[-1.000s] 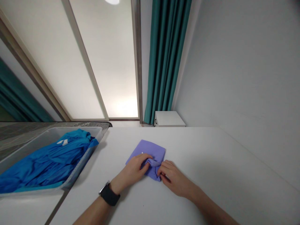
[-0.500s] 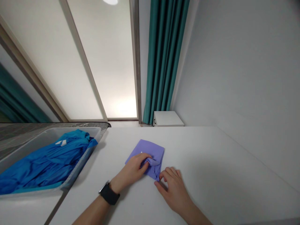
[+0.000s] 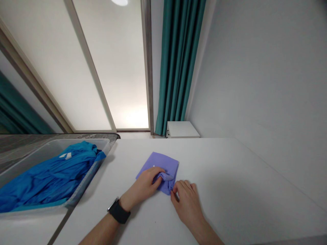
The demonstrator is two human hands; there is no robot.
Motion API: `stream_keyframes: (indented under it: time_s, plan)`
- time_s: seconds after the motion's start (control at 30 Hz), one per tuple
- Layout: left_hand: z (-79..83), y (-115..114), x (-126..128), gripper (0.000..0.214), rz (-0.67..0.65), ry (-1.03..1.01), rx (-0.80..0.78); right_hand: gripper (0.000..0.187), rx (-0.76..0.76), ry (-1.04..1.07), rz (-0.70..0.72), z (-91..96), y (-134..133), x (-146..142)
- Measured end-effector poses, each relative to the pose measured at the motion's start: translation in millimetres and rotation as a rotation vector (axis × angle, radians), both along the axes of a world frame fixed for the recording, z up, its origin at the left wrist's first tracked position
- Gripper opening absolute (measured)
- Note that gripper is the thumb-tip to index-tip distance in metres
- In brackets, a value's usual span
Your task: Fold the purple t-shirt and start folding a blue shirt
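A folded purple cloth garment point(image 3: 166, 161) lies on the white table point(image 3: 219, 163), with a small white mark partly showing beside my fingers. My left hand point(image 3: 146, 182), with a black watch point(image 3: 119, 211) on its wrist, is closed on a bunched fold in the middle of the garment. At the garment's near right corner, my right hand point(image 3: 186, 202) pinches the edge between thumb and index finger. The cloth around that corner is crumpled. What lies beneath my left palm is hidden.
A translucent plastic bin point(image 3: 100, 144) on the left holds blue clothing point(image 3: 56, 173) with a white logo. Beyond the table stand a small white cabinet point(image 3: 182, 129), a green curtain point(image 3: 178, 64) and frosted sliding doors point(image 3: 114, 68). A grey wall point(image 3: 268, 85) rises along the right.
My right hand has moved slightly and its thumb and index finger have closed on the garment's corner, which is drawn in a little. My left hand keeps its hold in the same place.
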State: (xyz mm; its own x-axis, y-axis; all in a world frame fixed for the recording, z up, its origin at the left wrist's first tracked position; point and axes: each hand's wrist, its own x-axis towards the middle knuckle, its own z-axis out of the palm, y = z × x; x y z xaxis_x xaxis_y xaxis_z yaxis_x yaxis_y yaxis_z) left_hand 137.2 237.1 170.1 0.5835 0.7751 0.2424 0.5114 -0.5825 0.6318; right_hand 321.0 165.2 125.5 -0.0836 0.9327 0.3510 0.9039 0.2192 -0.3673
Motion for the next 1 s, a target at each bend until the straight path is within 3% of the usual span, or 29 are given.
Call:
stream_keyframes:
  time_s: [0.27,0.47,0.73,1.0]
  plan:
    - [-4.3,1,-1,0.027,0.004,-0.01,-0.006,0.022,-0.058,0.087,0.134,4.3,-12,8]
    - [-5.0,0,-1,0.028,0.011,-0.016,-0.002,0.025,-0.054,0.011,0.194,9.0,-23,14]
    - [1.3,-3,1,0.027,0.007,0.012,0.019,0.029,-0.1,-0.151,0.322,26.0,-13,31]
    - [3.9,-12,6,0.034,-0.029,0.089,0.102,0.03,-0.131,-0.13,0.348,26.2,-9,37]
